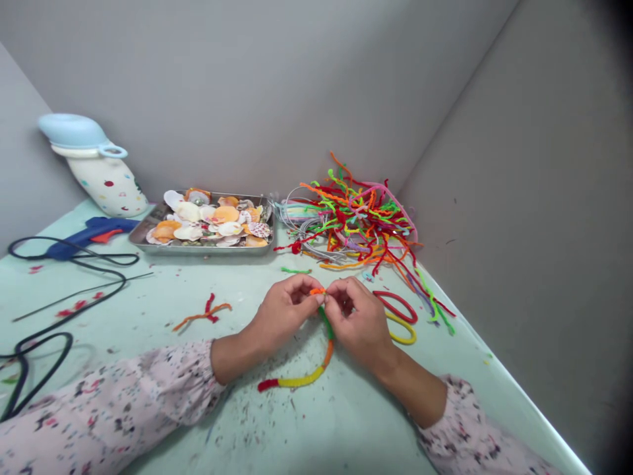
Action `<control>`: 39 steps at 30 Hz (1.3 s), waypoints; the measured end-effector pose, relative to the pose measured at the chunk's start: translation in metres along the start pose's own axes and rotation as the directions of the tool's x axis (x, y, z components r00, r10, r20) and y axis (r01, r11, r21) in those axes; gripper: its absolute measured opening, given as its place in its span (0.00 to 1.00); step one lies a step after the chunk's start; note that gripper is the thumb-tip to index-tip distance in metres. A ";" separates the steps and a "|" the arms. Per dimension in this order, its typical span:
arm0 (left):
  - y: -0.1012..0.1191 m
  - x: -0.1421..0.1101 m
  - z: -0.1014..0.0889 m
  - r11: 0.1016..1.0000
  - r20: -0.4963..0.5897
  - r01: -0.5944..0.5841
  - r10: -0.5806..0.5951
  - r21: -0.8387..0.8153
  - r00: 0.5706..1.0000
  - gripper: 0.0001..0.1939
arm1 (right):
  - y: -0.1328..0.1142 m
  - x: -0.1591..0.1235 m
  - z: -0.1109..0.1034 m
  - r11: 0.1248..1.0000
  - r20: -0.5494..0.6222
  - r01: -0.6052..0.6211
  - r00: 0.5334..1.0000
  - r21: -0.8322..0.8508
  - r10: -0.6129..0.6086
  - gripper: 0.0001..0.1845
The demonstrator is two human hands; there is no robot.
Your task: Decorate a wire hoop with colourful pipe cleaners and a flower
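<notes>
My left hand [284, 309] and my right hand [362, 323] meet over the middle of the table, both closed in a pinch. Between their fingertips is a short orange pipe cleaner [317, 291], at the top end of a curved strand [302, 380] wrapped in bands of green, orange, yellow and red. The strand hangs below the fingers, and its red end points left. Part of its upper end is hidden by the fingers. Just beyond my right hand lie a red loop [401, 308] and a yellow loop [406, 338]. Left of my left hand are loose orange and red pipe cleaner pieces [202, 315].
A metal tray [208, 250] of seashells stands at the back, beside a heap of colourful pipe cleaners [356, 218] and grey wire [316, 241]. At left are a blue glue gun [74, 243], its looping black cord [121, 280] and a leaning white bottle [106, 181]. Walls close in the table.
</notes>
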State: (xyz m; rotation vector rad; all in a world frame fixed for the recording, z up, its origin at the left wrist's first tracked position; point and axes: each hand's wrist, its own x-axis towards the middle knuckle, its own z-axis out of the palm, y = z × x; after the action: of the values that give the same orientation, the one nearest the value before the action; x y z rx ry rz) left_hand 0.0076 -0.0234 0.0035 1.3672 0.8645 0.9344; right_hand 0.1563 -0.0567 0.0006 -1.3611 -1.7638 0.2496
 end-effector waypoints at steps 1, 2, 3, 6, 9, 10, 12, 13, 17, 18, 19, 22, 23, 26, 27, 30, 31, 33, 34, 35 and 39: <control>0.000 0.000 0.000 1.000 0.004 -0.004 0.004 -0.003 1.000 0.06 | -0.001 0.000 0.000 1.000 -0.001 0.002 1.000 0.004 -0.002 0.02; -0.001 0.000 -0.001 1.000 0.009 -0.010 0.010 -0.004 1.000 0.06 | -0.001 0.000 0.001 1.000 -0.002 0.004 1.000 0.007 -0.004 0.02; -0.001 0.000 -0.001 1.000 0.014 -0.016 0.016 -0.006 1.000 0.05 | -0.001 -0.001 0.001 1.000 -0.003 0.004 1.000 0.009 -0.004 0.02; -0.001 0.001 -0.002 0.999 0.030 -0.029 0.030 -0.016 0.999 0.04 | -0.001 -0.001 0.002 1.000 -0.004 0.015 1.000 0.020 -0.015 0.03; 0.000 0.001 -0.003 1.000 0.036 -0.024 0.024 -0.020 0.999 0.03 | -0.001 -0.002 0.001 0.998 0.000 0.034 0.999 0.047 -0.034 0.03; 0.000 0.001 -0.003 1.000 0.033 -0.019 0.019 -0.016 0.999 0.03 | -0.001 -0.002 0.001 0.998 0.001 0.035 0.999 0.058 -0.035 0.03; 0.001 0.001 -0.002 1.000 0.021 -0.007 0.007 -0.007 1.000 0.03 | -0.001 -0.002 0.001 0.996 0.005 0.013 1.000 0.087 -0.014 0.03; 0.001 0.001 -0.002 1.000 0.015 -0.002 0.002 -0.004 1.000 0.03 | -0.001 -0.003 0.001 0.994 0.009 -0.011 1.000 0.108 0.010 0.03; 0.000 0.002 -0.002 1.000 0.011 0.003 -0.003 -0.005 1.000 0.04 | 0.001 -0.002 0.002 0.956 0.065 -0.159 0.987 0.245 0.147 0.04; 0.000 0.002 -0.002 1.000 0.013 -0.001 0.001 -0.005 1.000 0.04 | 0.001 -0.002 0.003 0.941 0.085 -0.191 0.981 0.279 0.174 0.05; -0.001 0.002 -0.002 1.000 0.012 -0.004 0.004 -0.003 1.000 0.04 | 0.002 -0.002 0.003 0.926 0.103 -0.218 0.975 0.307 0.195 0.05; 0.000 0.002 -0.002 1.000 0.018 -0.010 0.010 0.010 1.000 0.05 | 0.003 0.000 0.004 0.891 0.131 -0.266 0.963 0.367 0.234 0.05; 0.000 0.002 -0.002 1.000 0.019 -0.011 0.011 0.015 1.000 0.05 | 0.004 0.000 0.005 0.880 0.138 -0.279 0.960 0.384 0.243 0.05; 0.000 0.001 -0.001 1.000 0.021 -0.013 0.013 0.022 1.000 0.06 | 0.005 0.001 0.005 0.846 0.163 -0.321 0.947 0.425 0.277 0.05; 0.000 0.001 -0.001 1.000 0.024 -0.012 0.011 0.018 1.000 0.06 | 0.005 0.002 0.005 0.835 0.173 -0.335 0.942 0.437 0.287 0.05; 0.000 0.001 -0.001 1.000 0.040 -0.007 0.007 -0.017 0.999 0.06 | 0.004 0.002 0.005 0.809 0.192 -0.364 0.931 0.462 0.309 0.05; 0.000 0.001 -0.001 0.999 0.047 -0.010 0.011 -0.031 0.999 0.06 | 0.004 0.002 0.005 0.806 0.193 -0.367 0.930 0.464 0.312 0.05; -0.001 0.000 -0.001 0.998 0.057 -0.018 0.021 -0.056 0.998 0.06 | 0.003 0.001 0.005 0.809 0.191 -0.366 0.931 0.460 0.312 0.04; -0.001 0.000 -0.002 0.998 0.061 -0.018 0.022 -0.066 0.998 0.06 | 0.003 0.001 0.005 0.813 0.188 -0.361 0.932 0.457 0.309 0.04; -0.001 0.000 -0.002 0.997 0.062 -0.016 0.020 -0.075 0.998 0.06 | 0.003 0.001 0.005 0.816 0.182 -0.354 0.935 0.457 0.304 0.05; 0.000 0.000 -0.003 0.995 0.066 0.006 0.001 -0.101 0.998 0.06 | 0.002 0.000 0.006 0.836 0.147 -0.315 0.949 0.448 0.279 0.04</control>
State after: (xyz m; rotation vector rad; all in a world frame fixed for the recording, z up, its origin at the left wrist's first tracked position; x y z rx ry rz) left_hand 0.0051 -0.0227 0.0032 1.3020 0.7587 0.9143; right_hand 0.1533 -0.0536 -0.0045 -1.2671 -1.4137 0.8551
